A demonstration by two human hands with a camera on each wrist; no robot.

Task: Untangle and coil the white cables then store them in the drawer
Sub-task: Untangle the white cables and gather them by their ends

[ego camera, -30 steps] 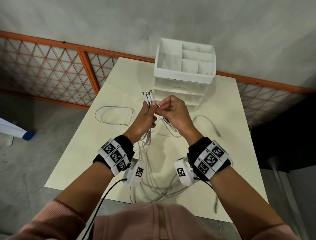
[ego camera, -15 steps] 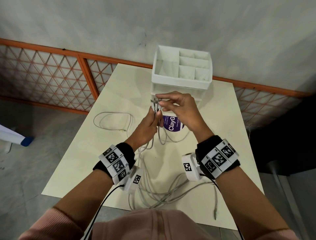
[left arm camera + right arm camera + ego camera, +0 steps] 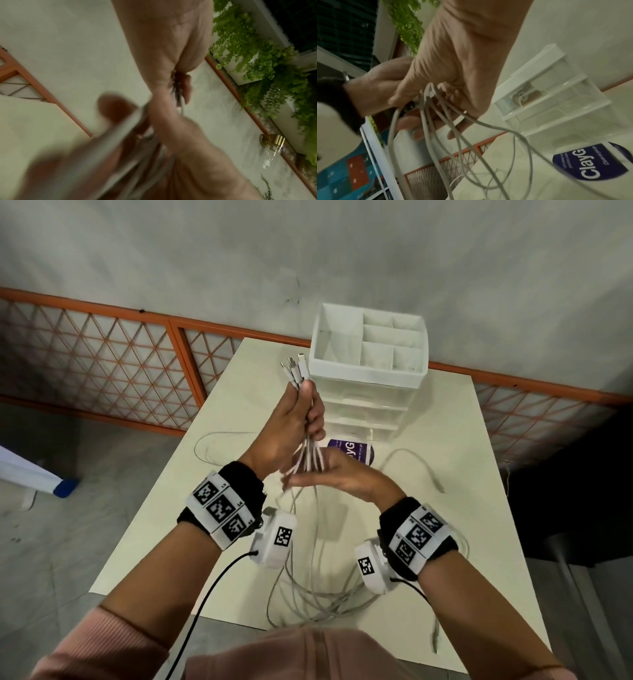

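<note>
My left hand (image 3: pixel 298 412) is raised above the table and grips a bundle of white cables (image 3: pixel 310 453) just under their plug ends (image 3: pixel 294 368), which stick up. Below it my right hand (image 3: pixel 318 477) lies sideways with straight, spread fingers (image 3: pixel 453 129), and the strands (image 3: pixel 429 121) run between them. In the left wrist view the picture is blurred; the left hand (image 3: pixel 181 86) pinches the cable tops. The rest of the cables hang into a tangle (image 3: pixel 318 604) at the table's near edge. The white drawer unit (image 3: pixel 363 373) stands at the back, drawers closed.
A loose cable loop (image 3: pixel 212 446) lies on the left of the cream table (image 3: pixel 445 422), and another cable (image 3: pixel 421 467) on the right. A purple-labelled object (image 3: pixel 352 451) sits in front of the drawers. An orange lattice railing (image 3: pixel 102 364) runs behind.
My left hand has lifted the plug ends higher. My right hand has left the plug ends and dropped below the left hand, fingers spread through the hanging strands.
</note>
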